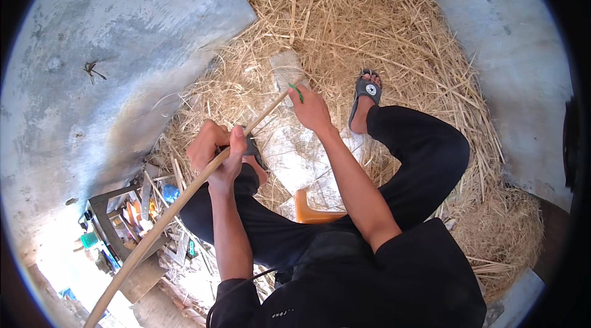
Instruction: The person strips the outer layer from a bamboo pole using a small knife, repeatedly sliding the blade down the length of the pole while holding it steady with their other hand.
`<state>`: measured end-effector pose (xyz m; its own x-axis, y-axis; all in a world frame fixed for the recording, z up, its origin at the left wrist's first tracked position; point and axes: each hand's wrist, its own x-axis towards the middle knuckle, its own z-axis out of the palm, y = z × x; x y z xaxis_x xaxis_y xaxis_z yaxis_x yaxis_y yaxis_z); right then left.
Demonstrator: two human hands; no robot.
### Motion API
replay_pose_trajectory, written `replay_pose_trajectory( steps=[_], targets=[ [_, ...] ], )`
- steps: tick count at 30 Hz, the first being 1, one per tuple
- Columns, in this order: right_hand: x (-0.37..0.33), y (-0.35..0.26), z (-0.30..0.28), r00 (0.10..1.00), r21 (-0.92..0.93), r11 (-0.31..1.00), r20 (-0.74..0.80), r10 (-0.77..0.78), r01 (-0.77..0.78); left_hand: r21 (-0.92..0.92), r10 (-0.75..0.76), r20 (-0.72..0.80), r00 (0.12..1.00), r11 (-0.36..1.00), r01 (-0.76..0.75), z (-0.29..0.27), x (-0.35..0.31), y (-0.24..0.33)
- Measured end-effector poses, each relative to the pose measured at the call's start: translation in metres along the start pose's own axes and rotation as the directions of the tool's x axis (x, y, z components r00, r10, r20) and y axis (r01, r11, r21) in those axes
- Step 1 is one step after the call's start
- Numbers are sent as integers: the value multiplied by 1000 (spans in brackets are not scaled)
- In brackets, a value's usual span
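A long, pale wooden pole point(161, 223) runs slantwise from the lower left up to the middle of the view. My left hand point(215, 151) is wrapped round it partway along, thumb on top. At its thin upper end, my right hand point(311, 109) is closed on the tip, its fingers partly hidden behind the back of the hand. A narrow green strip point(297, 92) shows by the right thumb; whether it is tied to the pole I cannot tell. Just beyond the tip lies a grey brick-like block point(285, 68).
Loose straw point(369, 26) covers the ground. My sandalled foot point(367, 91) rests on it at the right. An orange seat edge point(314, 212) shows between my legs. Grey walls point(117, 51) rise on both sides. A wooden frame point(111, 217) with cluttered items stands lower left.
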<state>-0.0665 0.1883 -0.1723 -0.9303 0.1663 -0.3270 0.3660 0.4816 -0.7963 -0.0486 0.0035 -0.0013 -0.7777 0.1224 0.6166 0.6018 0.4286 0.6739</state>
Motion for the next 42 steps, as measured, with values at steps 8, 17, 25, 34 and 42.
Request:
replay_pose_trajectory(
  steps=[8,17,25,34,42],
  targets=[
    [66,90,48,984,-296,947,-159,82,-127,-60,75,55,996,996,-72,-7,-8,0],
    [73,84,41,859,646,570,326,394,-507,27,25,33,999,999,-26,-6,-6,-1],
    [-76,-58,-29,979,45,979,-21,-200,201,92,-4,-68,998,996,10,5,-6,3],
    [-82,-44,-6,946,-455,861,-107,-307,228,166,23,3,1000,986,-23,3,-9,6],
    [-68,16,-23,995,-400,914,-88,41,-73,49,141,42,989,989,-143,15,-3,11]
  ],
)
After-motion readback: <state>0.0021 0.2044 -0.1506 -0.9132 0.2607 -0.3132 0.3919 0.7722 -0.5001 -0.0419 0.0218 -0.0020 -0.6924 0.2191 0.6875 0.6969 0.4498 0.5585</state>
